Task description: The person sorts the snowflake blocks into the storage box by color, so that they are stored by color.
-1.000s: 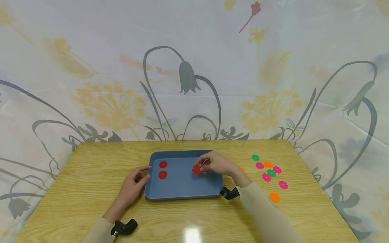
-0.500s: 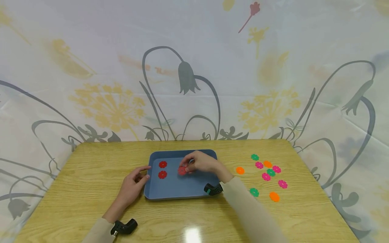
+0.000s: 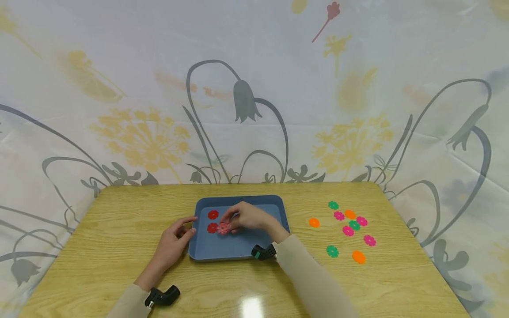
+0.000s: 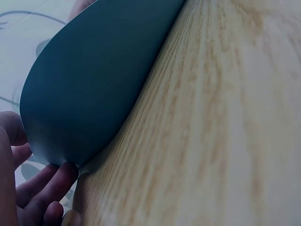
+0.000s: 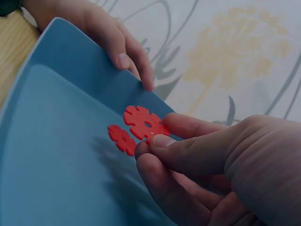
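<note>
In the head view, a blue tray (image 3: pixel 242 255) lies on the wooden table. Two red flower-shaped discs (image 3: pixel 213 214) sit in its left part, one behind the other. My right hand (image 3: pixel 248 217) pinches another red flower-shaped disc (image 5: pixel 147 124) between thumb and fingers. It hangs just above the tray floor, beside the nearer disc (image 5: pixel 121 140). In the head view the held disc slightly overlaps that one. My left hand (image 3: pixel 173 242) rests at the tray's left rim, fingertips touching the outer wall (image 4: pixel 51 150), as the left wrist view shows.
Right of the tray lie several loose flower-shaped discs: green (image 3: pixel 332 251), pink (image 3: pixel 370 240) and orange (image 3: pixel 358 257). The wooden table (image 3: pixel 222 287) meets a flower-printed cloth (image 3: pixel 254 132) along its back edge. Each wrist carries a black camera (image 3: pixel 163 297).
My right hand has moved left across the tray with the red disc, from its right part to beside the two lying discs. The left hand stays at the rim.
</note>
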Available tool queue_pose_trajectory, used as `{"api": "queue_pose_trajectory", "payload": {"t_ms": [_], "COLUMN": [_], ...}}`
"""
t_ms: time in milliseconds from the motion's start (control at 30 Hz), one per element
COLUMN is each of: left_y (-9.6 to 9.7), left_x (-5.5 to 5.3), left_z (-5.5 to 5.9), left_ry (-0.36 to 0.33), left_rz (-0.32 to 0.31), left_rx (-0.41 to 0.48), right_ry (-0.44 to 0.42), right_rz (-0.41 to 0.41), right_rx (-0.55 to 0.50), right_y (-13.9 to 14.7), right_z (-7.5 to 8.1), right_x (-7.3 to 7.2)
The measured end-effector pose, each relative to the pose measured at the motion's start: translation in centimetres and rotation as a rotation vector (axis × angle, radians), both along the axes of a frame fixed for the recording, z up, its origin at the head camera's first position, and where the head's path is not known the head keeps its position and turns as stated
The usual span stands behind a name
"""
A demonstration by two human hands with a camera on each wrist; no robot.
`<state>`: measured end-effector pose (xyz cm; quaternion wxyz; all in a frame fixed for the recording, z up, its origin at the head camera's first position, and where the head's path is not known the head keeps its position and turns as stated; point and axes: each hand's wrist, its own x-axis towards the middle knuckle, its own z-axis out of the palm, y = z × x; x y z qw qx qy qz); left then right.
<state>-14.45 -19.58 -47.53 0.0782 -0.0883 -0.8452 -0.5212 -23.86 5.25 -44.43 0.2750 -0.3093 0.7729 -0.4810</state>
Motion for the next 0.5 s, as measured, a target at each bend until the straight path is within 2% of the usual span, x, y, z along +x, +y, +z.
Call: {"api": "queue_pose_trajectory", "payload": {"t_ms": [100, 267, 500], "left_y": [-0.5, -0.5, -0.6], "left_x": [-0.6, -0.7, -0.8], "left_z": [-1.3, -1.2, -1.4], "left_ry": [-0.001, -0.011, -0.002], "left_rz": [-0.004, -0.004, -0.009], "left_rx": [-0.003, 0.006, 0.002], "right_ry": [-0.022, -0.036, 0.002], "right_rz": [-0.022, -0.042, 0.005], "right_rx": [-0.002, 0.014, 0.047], "right_y": [-0.7, -1.6, -2.6], "right_z": [-0.2, -0.4, -0.8], "right_x": [0.2, 0.5, 1.0]}}
